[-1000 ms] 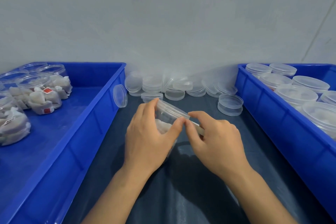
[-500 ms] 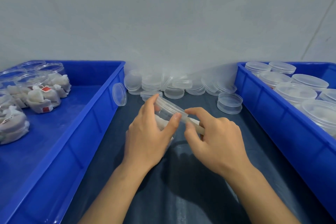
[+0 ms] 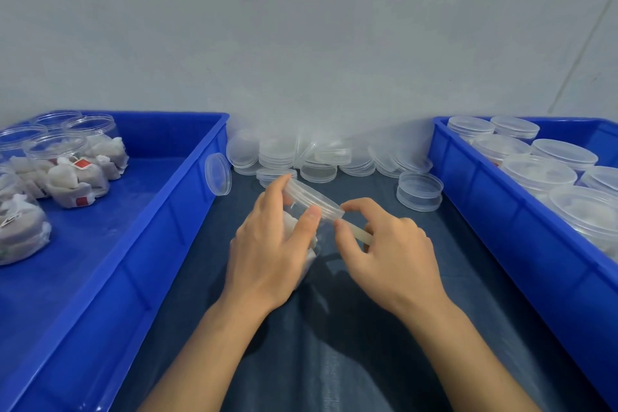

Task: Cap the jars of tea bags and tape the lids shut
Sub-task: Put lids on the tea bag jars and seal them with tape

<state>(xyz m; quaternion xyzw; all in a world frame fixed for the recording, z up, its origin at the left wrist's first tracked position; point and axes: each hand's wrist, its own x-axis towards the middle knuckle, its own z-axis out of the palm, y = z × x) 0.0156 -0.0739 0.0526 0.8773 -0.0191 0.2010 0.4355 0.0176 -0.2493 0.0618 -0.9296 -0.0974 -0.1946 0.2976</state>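
Note:
My left hand [image 3: 271, 251] grips a clear jar of tea bags [image 3: 309, 207], tilted with its capped top toward the far right. Its clear lid [image 3: 314, 196] sits on the jar's mouth, with my left thumb on the rim. My right hand [image 3: 388, 244] pinches a strip of pale tape [image 3: 359, 233] that runs from the lid's edge back into the hand. Most of the jar's body is hidden behind my left hand.
A blue bin [image 3: 187, 197] on the left holds uncapped jars of tea bags [image 3: 72, 174]. A blue bin [image 3: 501, 211] on the right holds capped jars [image 3: 538, 174]. Loose clear lids [image 3: 314, 160] lie piled along the wall, with one stack [image 3: 419, 191] near the right bin.
My right hand has drawn away to the right, pulling a longer strip of tape out from the lid's edge. The left hand keeps its hold on the tilted jar.

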